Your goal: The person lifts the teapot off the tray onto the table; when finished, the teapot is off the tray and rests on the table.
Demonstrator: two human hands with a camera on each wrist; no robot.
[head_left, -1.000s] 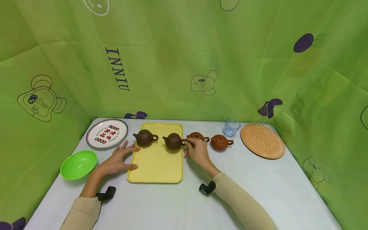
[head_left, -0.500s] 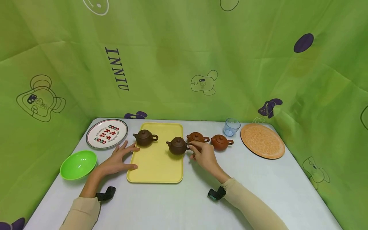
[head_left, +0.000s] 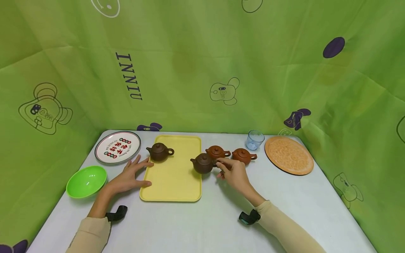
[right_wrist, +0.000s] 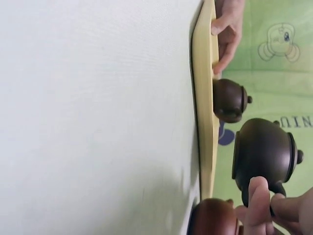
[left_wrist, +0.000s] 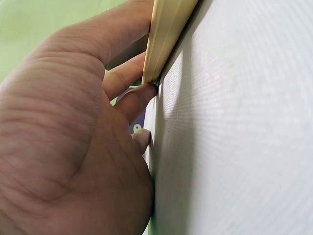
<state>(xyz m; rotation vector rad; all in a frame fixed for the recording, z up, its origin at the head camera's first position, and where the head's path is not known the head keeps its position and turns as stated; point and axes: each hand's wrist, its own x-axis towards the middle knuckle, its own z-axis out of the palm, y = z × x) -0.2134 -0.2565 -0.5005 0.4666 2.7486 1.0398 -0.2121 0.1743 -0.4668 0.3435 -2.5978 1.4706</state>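
My right hand (head_left: 236, 176) pinches the handle of a dark brown teapot (head_left: 203, 164). In the right wrist view that teapot is raised above the level of the yellow tray (head_left: 172, 186), upright. From the head view it overlaps the tray's right rim. A second dark brown teapot (head_left: 159, 152) stands at the tray's far left side. My left hand (head_left: 126, 179) rests at the tray's left edge with thumb and fingers spread, the fingertips over the rim. Just right of the tray, a reddish-brown teapot (head_left: 216, 151) stands behind the held one, with another reddish-brown teapot (head_left: 242, 155) beside it.
At the back left lies a white plate (head_left: 110, 141) with red lettering, and a green bowl (head_left: 87, 181) stands in front of it. A blue glass cup (head_left: 255, 140) and a round orange-tan mat (head_left: 289, 155) are at the back right. Green cloth (head_left: 177, 88) walls the table.
My right hand has carried the dark brown teapot rightward and a little nearer, from over the tray to its right rim. My left hand stays put.
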